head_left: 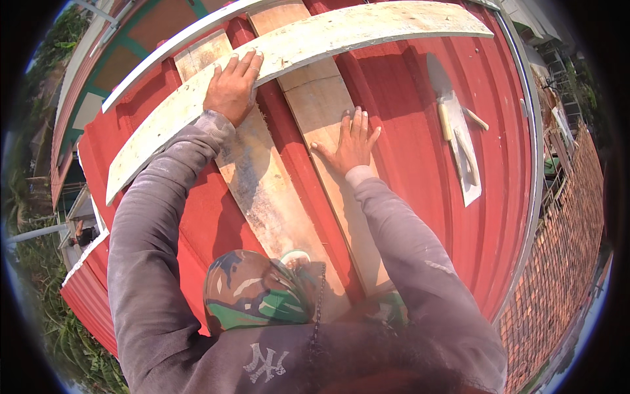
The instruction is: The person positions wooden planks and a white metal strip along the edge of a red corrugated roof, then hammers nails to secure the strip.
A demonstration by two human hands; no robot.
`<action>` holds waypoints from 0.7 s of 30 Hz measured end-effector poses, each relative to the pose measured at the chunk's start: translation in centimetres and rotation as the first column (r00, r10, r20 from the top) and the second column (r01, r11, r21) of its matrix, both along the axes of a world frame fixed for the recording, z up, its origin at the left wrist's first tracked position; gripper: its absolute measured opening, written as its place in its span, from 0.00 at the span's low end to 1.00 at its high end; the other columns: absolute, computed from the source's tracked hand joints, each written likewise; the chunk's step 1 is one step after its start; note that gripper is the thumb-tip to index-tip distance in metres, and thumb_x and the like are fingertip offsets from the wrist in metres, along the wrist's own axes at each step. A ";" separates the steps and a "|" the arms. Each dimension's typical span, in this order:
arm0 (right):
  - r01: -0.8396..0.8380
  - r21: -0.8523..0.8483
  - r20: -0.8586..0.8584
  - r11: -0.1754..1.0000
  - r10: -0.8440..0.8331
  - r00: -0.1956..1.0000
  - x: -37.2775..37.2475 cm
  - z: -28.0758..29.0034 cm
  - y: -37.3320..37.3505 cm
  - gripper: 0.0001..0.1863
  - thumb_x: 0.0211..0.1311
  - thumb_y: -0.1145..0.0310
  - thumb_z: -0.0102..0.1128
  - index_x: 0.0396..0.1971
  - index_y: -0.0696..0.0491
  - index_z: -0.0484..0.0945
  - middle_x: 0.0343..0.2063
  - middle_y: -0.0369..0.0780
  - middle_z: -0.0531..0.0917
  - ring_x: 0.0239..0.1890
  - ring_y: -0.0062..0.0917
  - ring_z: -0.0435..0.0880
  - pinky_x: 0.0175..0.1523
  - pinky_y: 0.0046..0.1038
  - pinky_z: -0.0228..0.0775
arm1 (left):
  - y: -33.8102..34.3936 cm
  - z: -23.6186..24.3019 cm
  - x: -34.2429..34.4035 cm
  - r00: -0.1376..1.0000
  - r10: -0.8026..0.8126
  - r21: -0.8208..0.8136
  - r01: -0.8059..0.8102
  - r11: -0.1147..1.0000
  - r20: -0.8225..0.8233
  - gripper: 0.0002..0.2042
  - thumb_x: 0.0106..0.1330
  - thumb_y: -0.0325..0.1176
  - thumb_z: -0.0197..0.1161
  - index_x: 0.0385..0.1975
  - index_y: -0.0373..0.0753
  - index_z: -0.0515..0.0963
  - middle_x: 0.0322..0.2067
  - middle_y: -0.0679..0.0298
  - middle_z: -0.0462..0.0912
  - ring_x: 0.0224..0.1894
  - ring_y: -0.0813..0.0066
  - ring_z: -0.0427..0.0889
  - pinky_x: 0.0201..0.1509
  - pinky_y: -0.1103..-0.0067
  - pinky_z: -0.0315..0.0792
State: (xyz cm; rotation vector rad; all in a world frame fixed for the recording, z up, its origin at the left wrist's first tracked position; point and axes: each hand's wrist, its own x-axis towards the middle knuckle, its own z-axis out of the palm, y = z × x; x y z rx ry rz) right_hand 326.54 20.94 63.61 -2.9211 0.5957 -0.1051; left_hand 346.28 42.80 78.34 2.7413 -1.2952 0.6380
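A long pale wooden board (367,27) lies across the far part of the red metal roof, over two planks that run toward me. My left hand (231,88) lies on this board near its middle left, fingers stretched out over its top face. Flat on the right plank (328,125) rests my right hand (353,141), its fingers spread with nothing in them. Between my arms the left plank (262,190), stained dark in places, runs back under my knee. To the right of my right hand lie a pointed trowel (438,73) and a flat plastering trowel (467,177).
Red ribbed roof sheets (413,164) spread under the planks. The roof's metal edge (533,151) curves along the right, with a tiled roof (558,262) beyond it. A white edge strip (170,49) borders the far left. Trees (59,328) stand below on the left.
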 end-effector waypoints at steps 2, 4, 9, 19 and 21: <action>0.000 0.013 0.044 1.000 -0.001 0.999 0.4 -1.1 -0.2 0.71 0.57 0.15 0.50 0.83 0.56 0.42 0.83 0.53 0.43 0.86 0.46 0.36 0.82 0.64 0.23 | -1.1 -3.2 2.4 1.000 0.004 0.076 -0.006 0.997 0.031 0.28 0.74 0.33 0.60 0.75 0.46 0.67 0.75 0.61 0.68 0.72 0.51 0.72 0.72 0.45 0.69; -0.011 0.029 0.034 1.000 0.010 0.999 0.8 -1.2 -0.3 0.69 0.59 0.16 0.50 0.84 0.55 0.38 0.84 0.51 0.41 0.86 0.45 0.35 0.83 0.63 0.21 | -1.6 -6.3 3.4 0.997 0.067 0.129 -0.071 0.989 0.030 0.28 0.75 0.33 0.59 0.76 0.46 0.67 0.77 0.62 0.66 0.74 0.48 0.70 0.71 0.42 0.69; 0.003 0.055 -0.004 0.999 -0.003 1.000 1.2 -1.2 -0.6 0.69 0.58 0.18 0.52 0.84 0.55 0.41 0.84 0.51 0.42 0.86 0.45 0.35 0.83 0.61 0.21 | -3.0 -10.3 3.5 0.974 0.200 0.199 -0.176 0.964 -0.105 0.37 0.73 0.32 0.61 0.82 0.52 0.56 0.83 0.60 0.52 0.82 0.44 0.52 0.74 0.27 0.50; 0.006 0.104 -0.046 0.995 -0.001 0.999 2.0 -1.0 -0.7 0.69 0.55 0.18 0.56 0.83 0.55 0.46 0.83 0.51 0.44 0.85 0.47 0.36 0.83 0.62 0.20 | -3.4 -11.8 4.3 0.951 0.241 0.120 -0.221 0.968 -0.193 0.50 0.60 0.25 0.69 0.83 0.60 0.52 0.83 0.51 0.46 0.83 0.34 0.45 0.73 0.23 0.42; 0.007 0.105 -0.044 0.994 -0.003 0.999 1.8 -1.1 -0.9 0.70 0.54 0.19 0.57 0.83 0.55 0.45 0.83 0.51 0.44 0.85 0.47 0.36 0.83 0.62 0.20 | -3.5 -12.0 4.5 0.949 0.241 0.132 -0.218 0.967 -0.201 0.49 0.61 0.24 0.67 0.83 0.60 0.53 0.83 0.51 0.46 0.83 0.34 0.45 0.73 0.23 0.42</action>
